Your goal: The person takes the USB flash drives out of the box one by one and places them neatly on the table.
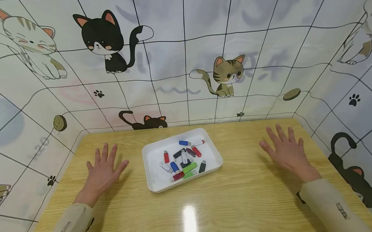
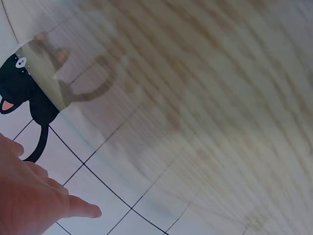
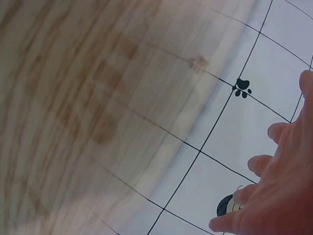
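A white rectangular tray (image 1: 158, 184) sits at the middle of the table, holding several USB flash drives. Among them are a green flash drive (image 1: 189, 168), a red flash drive (image 1: 166, 156), a blue flash drive (image 1: 184, 143) and a black flash drive (image 1: 202, 167). Left of the tray, my left hand (image 1: 102, 171) is held palm down with its fingers spread, apart from the tray. My right hand (image 1: 288, 154) is spread likewise, well to the right of it. Neither hand holds anything. In both wrist views the fingers extend straight; the tray does not show there.
The wooden table (image 1: 239, 203) reaches back to a cloth backdrop (image 1: 171, 61) printed with cartoon cats and grid lines. This backdrop also rises along the left and right sides. A bright light reflection lies on the table's near part.
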Demonstrator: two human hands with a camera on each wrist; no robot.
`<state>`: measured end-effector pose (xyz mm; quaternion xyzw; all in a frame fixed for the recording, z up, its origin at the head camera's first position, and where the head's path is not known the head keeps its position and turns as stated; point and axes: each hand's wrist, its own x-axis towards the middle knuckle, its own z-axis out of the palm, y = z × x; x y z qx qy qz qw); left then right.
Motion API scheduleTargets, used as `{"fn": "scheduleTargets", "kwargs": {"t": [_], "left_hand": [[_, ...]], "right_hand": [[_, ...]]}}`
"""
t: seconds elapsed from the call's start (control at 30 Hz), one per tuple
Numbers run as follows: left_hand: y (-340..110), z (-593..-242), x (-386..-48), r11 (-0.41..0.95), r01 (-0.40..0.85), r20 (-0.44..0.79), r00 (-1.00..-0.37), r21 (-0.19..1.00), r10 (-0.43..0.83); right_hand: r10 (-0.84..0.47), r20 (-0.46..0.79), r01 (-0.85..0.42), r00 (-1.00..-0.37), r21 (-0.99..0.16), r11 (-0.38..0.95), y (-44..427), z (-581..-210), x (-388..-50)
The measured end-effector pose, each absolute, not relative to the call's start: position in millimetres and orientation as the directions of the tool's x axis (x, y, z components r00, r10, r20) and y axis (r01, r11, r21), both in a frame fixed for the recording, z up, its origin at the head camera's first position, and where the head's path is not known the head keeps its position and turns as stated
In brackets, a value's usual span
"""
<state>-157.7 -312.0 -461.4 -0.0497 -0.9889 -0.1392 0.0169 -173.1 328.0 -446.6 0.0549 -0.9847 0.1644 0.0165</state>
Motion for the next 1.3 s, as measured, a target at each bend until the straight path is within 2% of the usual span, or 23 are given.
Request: {"fn": "scheduleTargets", "kwargs": {"t": [0.37,0.6,0.87,1.03,1.3], "left_hand": [[-285.6,-456.5,-158.9,0.93,0.124,0.021,-0.992,0.347,0.125],[-266.1,-454.7,-159.3,0.906,0.119,-0.02,-0.99,0.406,0.139],[-246.4,-455.3,-157.2,0.854,0.136,-0.026,-0.985,0.503,0.172],[-236.9,-455.1,-156.7,0.853,0.109,-0.056,-0.986,0.511,0.159],[-228.1,-453.8,-153.5,0.79,0.046,-0.095,-0.987,0.611,0.131]], "right_hand": [[-0.153,-0.017,-0.135,-0.988,-0.376,0.916,304.8,-451.5,-170.7],[-0.193,-0.075,-0.135,-0.978,-0.472,0.871,276.2,-450.4,-171.5],[-0.224,-0.083,-0.133,-0.971,-0.594,0.793,243.0,-452.2,-169.2],[-0.229,-0.1,-0.107,-0.968,-0.659,0.744,221.1,-452.7,-170.5],[-0.254,-0.128,-0.097,-0.959,-0.692,0.716,194.3,-450.5,-176.6]]}}
